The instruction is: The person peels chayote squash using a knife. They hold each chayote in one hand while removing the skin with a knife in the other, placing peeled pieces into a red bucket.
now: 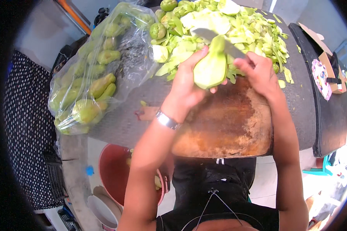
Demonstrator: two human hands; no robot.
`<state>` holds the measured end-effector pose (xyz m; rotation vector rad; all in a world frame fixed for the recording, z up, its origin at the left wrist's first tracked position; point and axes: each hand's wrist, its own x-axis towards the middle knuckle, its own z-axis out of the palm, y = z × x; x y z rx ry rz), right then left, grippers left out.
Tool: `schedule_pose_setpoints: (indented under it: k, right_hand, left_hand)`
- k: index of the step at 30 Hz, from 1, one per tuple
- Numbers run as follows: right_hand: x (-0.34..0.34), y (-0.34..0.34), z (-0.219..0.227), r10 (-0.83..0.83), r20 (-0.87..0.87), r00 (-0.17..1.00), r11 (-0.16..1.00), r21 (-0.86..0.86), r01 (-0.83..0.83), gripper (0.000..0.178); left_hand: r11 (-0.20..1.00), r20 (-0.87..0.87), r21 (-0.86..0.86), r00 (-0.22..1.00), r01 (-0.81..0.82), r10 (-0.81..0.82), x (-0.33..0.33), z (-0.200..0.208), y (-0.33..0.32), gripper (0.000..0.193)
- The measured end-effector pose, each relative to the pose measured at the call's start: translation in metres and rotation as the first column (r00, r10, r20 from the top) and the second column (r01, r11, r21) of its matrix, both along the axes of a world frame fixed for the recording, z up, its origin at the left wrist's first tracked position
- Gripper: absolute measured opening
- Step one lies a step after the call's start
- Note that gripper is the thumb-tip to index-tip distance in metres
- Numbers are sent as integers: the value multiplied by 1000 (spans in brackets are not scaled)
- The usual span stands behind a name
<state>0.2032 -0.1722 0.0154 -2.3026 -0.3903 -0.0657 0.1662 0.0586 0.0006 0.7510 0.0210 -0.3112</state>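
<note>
My left hand (187, 79), with a metal bracelet at the wrist, grips a peeled, pale green chayote (211, 71) above the cutting board. The chayote is tilted, its narrow end pointing away from me. My right hand (260, 73) is closed round a knife; its handle is hidden in my fist. The knife's blade (233, 49) reaches left to the chayote's narrow end, touching or very close to it. Just beyond my hands lies a heap of green peels (258, 32), with pale peeled chayotes (208, 21) and several unpeeled ones (157, 30) at its left.
A clear plastic bag (131, 69) of unpeeled chayotes lies at the left. The wooden board (223, 127) rests at the near table edge. A red bucket (113, 165) and a white bowl (102, 210) stand below at the left. An open cardboard box (329, 69) is at the right.
</note>
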Motion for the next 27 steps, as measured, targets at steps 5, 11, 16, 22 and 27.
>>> schedule_pose_setpoints:
  k: [5, 11, 16, 22, 27]
  right_hand:
    - [-4, 2, 7, 4, -42, 999, 1000, 30, -2, 67]
    - [-19, 14, 15, 112, 13, 994, 993, -39, -111, 66]
    - [3, -2, 8, -31, -44, 999, 991, -132, 25, 65]
    - [4, -2, 10, -40, 3, 999, 982, -184, 40, 71]
    - [35, -42, -4, -285, -218, 933, 958, -95, 271, 88]
  left_hand:
    - [991, 76, -6, 988, 133, -132, 2, 0, 4, 48]
    - [986, -54, -143, 995, -89, 82, -5, -1, -1, 40]
    - [998, -44, -45, 998, 35, -37, 12, -17, 11, 55]
    - [986, -39, -146, 996, 77, -84, 11, -14, 15, 53]
    - [980, 31, -182, 997, 81, -77, 12, -8, 9, 50]
